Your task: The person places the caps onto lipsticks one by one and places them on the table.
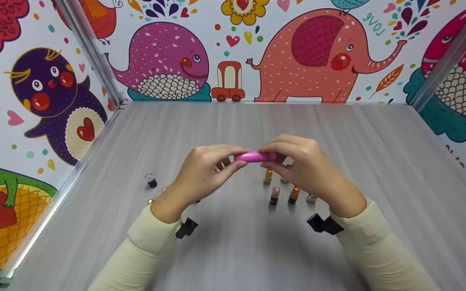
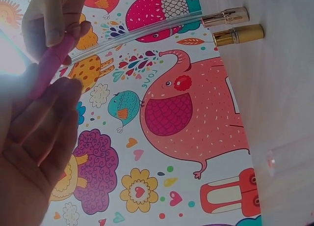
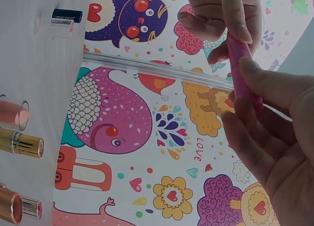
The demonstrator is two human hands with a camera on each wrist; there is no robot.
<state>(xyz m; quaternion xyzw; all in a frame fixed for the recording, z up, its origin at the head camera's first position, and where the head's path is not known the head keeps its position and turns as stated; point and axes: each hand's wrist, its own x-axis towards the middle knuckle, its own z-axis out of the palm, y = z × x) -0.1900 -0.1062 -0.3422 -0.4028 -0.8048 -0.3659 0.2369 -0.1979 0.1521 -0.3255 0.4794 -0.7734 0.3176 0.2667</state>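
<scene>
A shiny pink lipstick tube (image 1: 251,157) is held level above the table between both hands. My left hand (image 1: 208,163) pinches its left end between thumb and fingers. At the other end, my right hand (image 1: 303,161) pinches the tube, thumb below and fingers above, covering part of it. In the right wrist view a seam crosses the pink tube (image 3: 239,64), which appears closed. Below the right hand stand several lipsticks, among them a gold one (image 1: 268,177), a black-based one (image 1: 274,196) and a copper one (image 1: 294,195).
A black-based lipstick with a clear top (image 1: 151,180) stands left of the left forearm, near a small gold-topped item (image 1: 150,201) partly hidden by the wrist. Printed panels (image 1: 168,60) with metal edge strips (image 1: 95,56) border the grey table (image 1: 233,250) at the back and sides.
</scene>
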